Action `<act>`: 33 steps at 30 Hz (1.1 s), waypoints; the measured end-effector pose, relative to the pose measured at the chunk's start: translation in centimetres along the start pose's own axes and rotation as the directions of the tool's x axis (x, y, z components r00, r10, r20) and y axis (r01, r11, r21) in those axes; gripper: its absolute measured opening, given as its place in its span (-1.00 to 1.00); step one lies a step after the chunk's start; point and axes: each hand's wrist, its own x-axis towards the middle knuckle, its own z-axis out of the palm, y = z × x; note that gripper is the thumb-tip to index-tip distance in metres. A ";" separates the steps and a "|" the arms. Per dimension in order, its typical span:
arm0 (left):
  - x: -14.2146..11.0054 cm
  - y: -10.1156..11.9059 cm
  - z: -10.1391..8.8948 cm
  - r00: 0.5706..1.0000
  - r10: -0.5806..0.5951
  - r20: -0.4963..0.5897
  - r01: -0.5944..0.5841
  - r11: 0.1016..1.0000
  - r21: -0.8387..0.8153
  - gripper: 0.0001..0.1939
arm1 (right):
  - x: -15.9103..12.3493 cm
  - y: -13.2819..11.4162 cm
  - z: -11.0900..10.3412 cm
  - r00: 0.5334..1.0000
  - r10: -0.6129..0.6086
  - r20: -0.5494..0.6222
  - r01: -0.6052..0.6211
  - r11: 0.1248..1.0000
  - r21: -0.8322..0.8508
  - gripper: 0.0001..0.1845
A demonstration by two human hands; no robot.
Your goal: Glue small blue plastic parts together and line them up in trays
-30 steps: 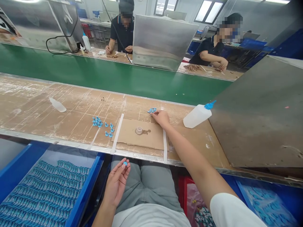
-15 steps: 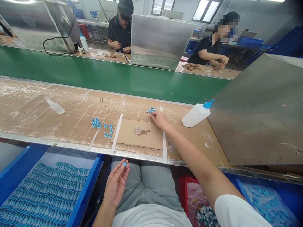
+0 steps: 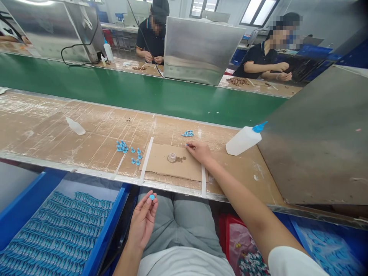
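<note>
My left hand (image 3: 143, 218), above my lap, pinches a small round blue piece (image 3: 151, 197) between thumb and fingers. Over the far right part of the cardboard sheet (image 3: 161, 170), my right hand (image 3: 199, 151) is closed on a tiny blue piece (image 3: 186, 145) at its fingertips. Just beyond it lies a small pile of blue pieces (image 3: 188, 133). A little clear cup (image 3: 171, 157) stands on the cardboard beside dark wet spots. Left of the sheet are a cluster of blue knob-like pieces (image 3: 122, 146) and several single ones (image 3: 138, 156).
A white bottle with a blue cap (image 3: 244, 141) leans at the right, near a metal box (image 3: 324, 138). A smaller bottle (image 3: 76, 126) lies at the left. Blue trays (image 3: 120, 195) of blue parts flank my lap. Across the green belt (image 3: 129, 86), co-workers handle small parts.
My right hand has drawn back from the pile toward the cardboard, with a tiny blue piece at its fingertips. My left hand keeps its piece. The view has shifted slightly.
</note>
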 end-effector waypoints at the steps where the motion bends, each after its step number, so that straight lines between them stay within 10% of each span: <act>1: -0.1 0.1 0.1 1.000 0.001 -0.001 -0.001 1.000 -0.008 -0.71 | -0.3 -0.1 0.0 1.000 -0.009 -0.021 0.010 1.000 0.027 -0.80; 9: -0.8 0.8 0.3 1.000 -0.001 -0.012 0.001 0.999 -0.043 -0.69 | -3.0 -5.1 -0.4 0.994 0.054 -0.093 -0.006 0.889 0.458 -0.73; 16: -0.8 0.8 0.2 1.000 -0.002 0.005 0.002 0.999 -0.046 -0.70 | -3.1 -6.8 -0.2 0.967 -0.205 -0.150 0.243 0.920 0.307 -0.84; 25: -0.7 0.8 0.6 0.999 0.032 0.026 -0.030 0.998 -0.047 -0.71 | -2.8 -6.4 0.2 0.969 -0.244 -0.051 0.248 0.934 0.257 -0.85; 33: 0.4 1.3 3.0 0.993 0.095 0.072 -0.093 0.995 -0.028 -0.71 | -3.4 -7.7 0.2 0.982 0.171 -0.079 -0.094 0.807 0.583 -0.73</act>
